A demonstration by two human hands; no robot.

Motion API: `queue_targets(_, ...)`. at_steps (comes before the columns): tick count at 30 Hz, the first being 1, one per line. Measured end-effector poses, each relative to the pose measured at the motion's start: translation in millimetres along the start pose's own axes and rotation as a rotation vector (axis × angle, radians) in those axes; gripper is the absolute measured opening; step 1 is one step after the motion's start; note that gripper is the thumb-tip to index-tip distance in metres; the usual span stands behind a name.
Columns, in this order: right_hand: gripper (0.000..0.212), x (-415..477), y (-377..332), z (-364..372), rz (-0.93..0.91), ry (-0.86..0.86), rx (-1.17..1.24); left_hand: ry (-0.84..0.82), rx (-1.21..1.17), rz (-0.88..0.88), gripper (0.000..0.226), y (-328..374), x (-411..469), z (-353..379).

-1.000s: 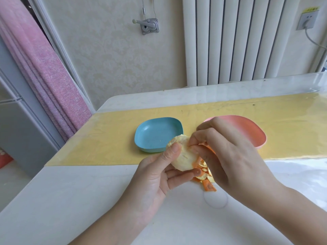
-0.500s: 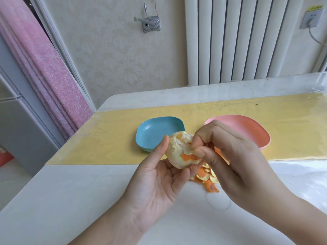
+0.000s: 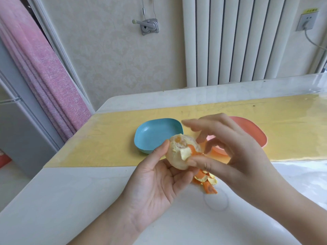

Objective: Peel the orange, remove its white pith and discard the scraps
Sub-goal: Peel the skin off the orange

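Note:
My left hand (image 3: 155, 184) grips the orange (image 3: 177, 156) from below, thumb on its left side, above the table's near part. The fruit is mostly bare, covered in white pith, with pulp showing at its top. One peel flap (image 3: 188, 152), orange outside and pale inside, still hangs on its right side. My right hand (image 3: 238, 156) pinches that flap at the thumb, with the index finger stretched out above the fruit. A small pile of peel scraps (image 3: 206, 181) lies on the white table (image 3: 70, 200) just under my hands.
An empty blue dish (image 3: 152, 135) sits on the yellow mat (image 3: 106, 138) behind the orange. A pink dish (image 3: 254, 133) to its right is partly hidden by my right hand. A radiator and wall stand behind the table, a pink curtain at left.
The orange has been turned so its pulp-showing top faces up. My right hand's fingers have spread and lifted, pulling a peel flap away from the fruit's right side.

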State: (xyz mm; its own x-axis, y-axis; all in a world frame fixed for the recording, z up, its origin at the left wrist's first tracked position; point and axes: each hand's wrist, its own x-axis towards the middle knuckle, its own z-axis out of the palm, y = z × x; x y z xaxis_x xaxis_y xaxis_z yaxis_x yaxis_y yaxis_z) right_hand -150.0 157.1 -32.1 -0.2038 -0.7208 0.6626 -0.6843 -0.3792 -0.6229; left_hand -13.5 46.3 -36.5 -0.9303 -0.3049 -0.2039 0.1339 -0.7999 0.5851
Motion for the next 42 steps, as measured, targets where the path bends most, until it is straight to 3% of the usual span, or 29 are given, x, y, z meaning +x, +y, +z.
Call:
queue_targets(3, 0.034, -1, 1, 0, -0.075, -0.041, -0.121, -0.013, -0.009, 0.050, 0.048, -1, 1, 1)
queue_targets(13, 0.020, -1, -1, 1, -0.263, 0.088, -0.375, 0.046, 0.269, 0.092, 0.044, -5, 1, -4)
queue_targets(18, 0.023, 2, 0, 2, -0.270, 0.047, -0.464, 0.095, 0.174, 0.006, 0.028, -9, 2, -1)
queue_targets(22, 0.019, 1, -3, -3, -0.176, 0.050, -0.291, 0.144, 0.048, -0.075, 0.039, -7, 1, 5)
queue_targets(27, 0.011, 1, -2, 0, 0.000, 0.028, -0.059, 0.121, -0.024, 0.032, 0.054, 11, -2, 6)
queue_targets(30, 0.021, 1, 4, -2, 0.038, 0.063, -0.138, 0.084, -0.008, 0.077, 0.054, 8, 0, 5)
queue_targets(42, 0.011, -3, 11, 1, 0.204, 0.138, -0.310, 0.077, 0.133, 0.215, 0.064, 4, 8, -8)
